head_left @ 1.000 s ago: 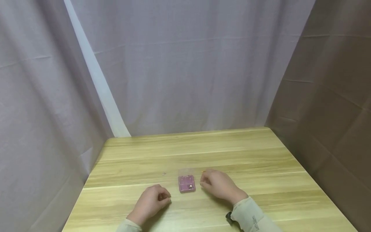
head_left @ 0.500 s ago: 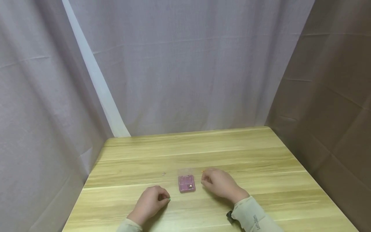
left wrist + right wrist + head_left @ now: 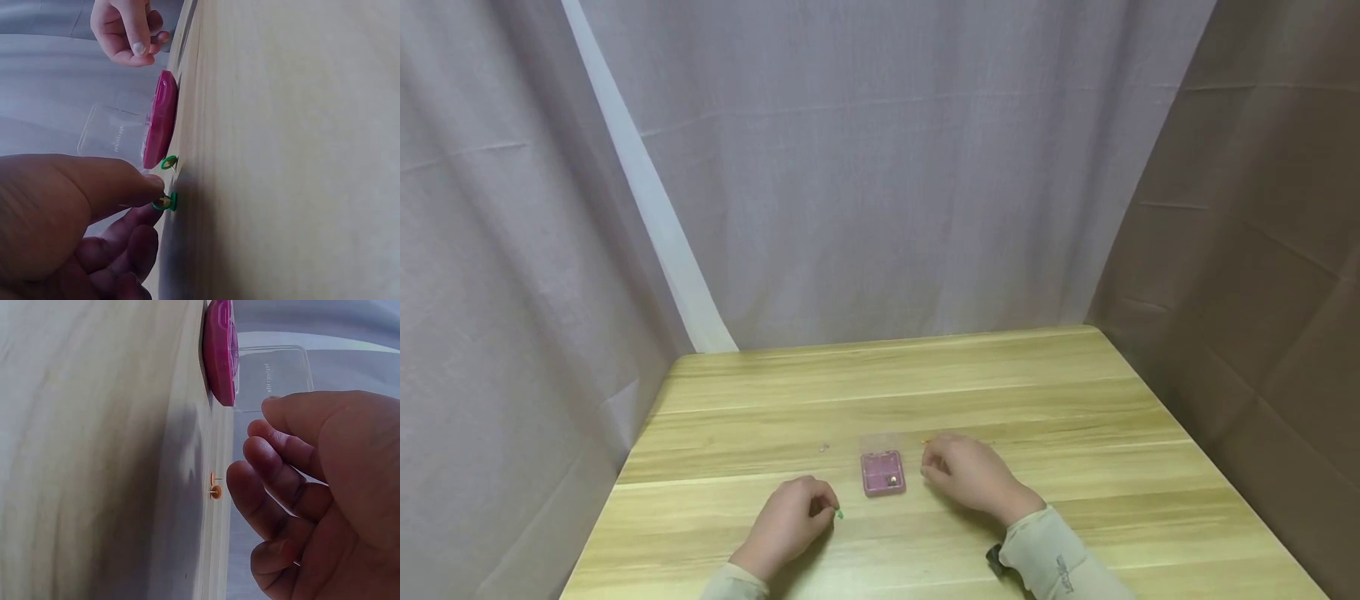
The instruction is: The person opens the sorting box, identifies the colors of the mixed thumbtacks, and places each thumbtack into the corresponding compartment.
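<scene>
My left hand [image 3: 790, 517] is low over the table, thumb and index finger pinching a green thumbtack [image 3: 173, 200]. Another green thumbtack [image 3: 169, 162] lies just beyond the fingertips, towards a small pink compartment case [image 3: 874, 477]. The case's clear lid [image 3: 880, 442] stands open at the back, and a small dark and gold item [image 3: 892, 481] is in its front right compartment. To the right of the case, my right hand [image 3: 973, 475] hovers with loosely bent fingers and nothing in them. Orange thumbtacks [image 3: 216, 492] lie on the table by these fingers.
Small pale pinkish pieces [image 3: 823, 447] lie on the wooden table [image 3: 1000, 375] to the left of the case. Grey curtains [image 3: 895, 208] hang behind and beside the table. A black wrist device [image 3: 995, 560] shows at the right cuff.
Left fingertips have drawn back slightly to the left, and green now shows in front of them where none showed a second ago. The right hand has shifted slightly away from the case.
</scene>
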`<state>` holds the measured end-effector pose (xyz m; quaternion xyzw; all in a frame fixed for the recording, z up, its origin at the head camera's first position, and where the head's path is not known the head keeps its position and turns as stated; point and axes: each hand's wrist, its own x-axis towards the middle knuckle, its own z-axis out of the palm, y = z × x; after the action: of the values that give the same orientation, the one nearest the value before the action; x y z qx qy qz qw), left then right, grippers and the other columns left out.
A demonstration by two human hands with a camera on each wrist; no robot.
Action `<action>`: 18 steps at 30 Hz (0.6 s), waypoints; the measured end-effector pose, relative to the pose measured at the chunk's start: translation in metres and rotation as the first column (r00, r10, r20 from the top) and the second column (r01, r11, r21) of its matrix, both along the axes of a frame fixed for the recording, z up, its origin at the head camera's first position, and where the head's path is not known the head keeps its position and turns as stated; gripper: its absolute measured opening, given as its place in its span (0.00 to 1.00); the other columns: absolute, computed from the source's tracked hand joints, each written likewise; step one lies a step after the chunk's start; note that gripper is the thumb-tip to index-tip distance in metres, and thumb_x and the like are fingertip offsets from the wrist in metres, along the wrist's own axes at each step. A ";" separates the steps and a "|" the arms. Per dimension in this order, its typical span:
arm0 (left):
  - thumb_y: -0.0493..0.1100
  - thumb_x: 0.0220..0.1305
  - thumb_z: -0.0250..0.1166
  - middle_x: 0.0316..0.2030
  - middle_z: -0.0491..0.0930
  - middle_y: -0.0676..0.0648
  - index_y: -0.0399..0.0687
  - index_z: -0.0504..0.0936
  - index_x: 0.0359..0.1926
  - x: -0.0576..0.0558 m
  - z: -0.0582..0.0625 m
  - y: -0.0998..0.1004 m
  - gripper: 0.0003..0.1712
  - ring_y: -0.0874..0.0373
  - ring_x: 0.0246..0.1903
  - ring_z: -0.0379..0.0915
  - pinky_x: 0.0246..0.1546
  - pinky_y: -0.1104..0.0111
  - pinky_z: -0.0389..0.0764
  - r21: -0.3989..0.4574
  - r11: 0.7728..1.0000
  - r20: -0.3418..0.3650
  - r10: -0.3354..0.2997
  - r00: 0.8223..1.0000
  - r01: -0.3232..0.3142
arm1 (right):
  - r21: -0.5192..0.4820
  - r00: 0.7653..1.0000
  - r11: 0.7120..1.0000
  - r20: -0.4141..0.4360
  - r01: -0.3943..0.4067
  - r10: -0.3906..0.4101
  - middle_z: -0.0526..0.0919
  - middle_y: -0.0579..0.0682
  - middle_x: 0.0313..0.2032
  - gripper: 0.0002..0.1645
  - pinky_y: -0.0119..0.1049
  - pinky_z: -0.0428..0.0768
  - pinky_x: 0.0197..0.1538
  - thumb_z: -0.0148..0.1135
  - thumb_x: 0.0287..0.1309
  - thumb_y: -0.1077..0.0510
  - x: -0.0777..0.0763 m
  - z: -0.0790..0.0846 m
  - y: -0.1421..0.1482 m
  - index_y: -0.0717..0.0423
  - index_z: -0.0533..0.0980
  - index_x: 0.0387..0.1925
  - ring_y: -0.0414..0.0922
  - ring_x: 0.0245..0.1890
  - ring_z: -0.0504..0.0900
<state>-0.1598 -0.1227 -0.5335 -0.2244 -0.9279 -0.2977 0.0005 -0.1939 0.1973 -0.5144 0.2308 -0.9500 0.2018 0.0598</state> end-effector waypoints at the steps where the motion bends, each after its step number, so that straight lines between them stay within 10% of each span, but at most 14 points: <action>1: 0.43 0.57 0.69 0.25 0.76 0.62 0.59 0.85 0.30 0.000 0.000 0.000 0.03 0.68 0.25 0.69 0.28 0.71 0.77 0.000 1.000 -0.002 -0.001 1.000 0.001 | -0.001 1.000 1.000 -0.001 -0.001 0.001 0.76 0.31 0.27 0.03 0.34 0.79 0.32 0.65 0.58 0.44 0.000 0.000 0.000 0.34 0.79 0.31 0.32 0.26 0.72; 18: 0.42 0.57 0.67 0.24 0.75 0.62 0.61 0.83 0.27 -0.004 0.000 0.003 0.06 0.68 0.24 0.69 0.28 0.69 0.77 0.017 1.000 -0.051 0.018 0.999 -0.017 | 0.006 0.999 1.000 0.035 0.014 -0.014 0.75 0.31 0.26 0.04 0.34 0.77 0.32 0.65 0.58 0.43 0.003 -0.001 -0.002 0.32 0.78 0.30 0.33 0.26 0.72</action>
<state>-0.1635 -0.1198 -0.5333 -0.2236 -0.9271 -0.2995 0.0289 -0.1909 0.1954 -0.5151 0.2206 -0.9531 0.2024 0.0440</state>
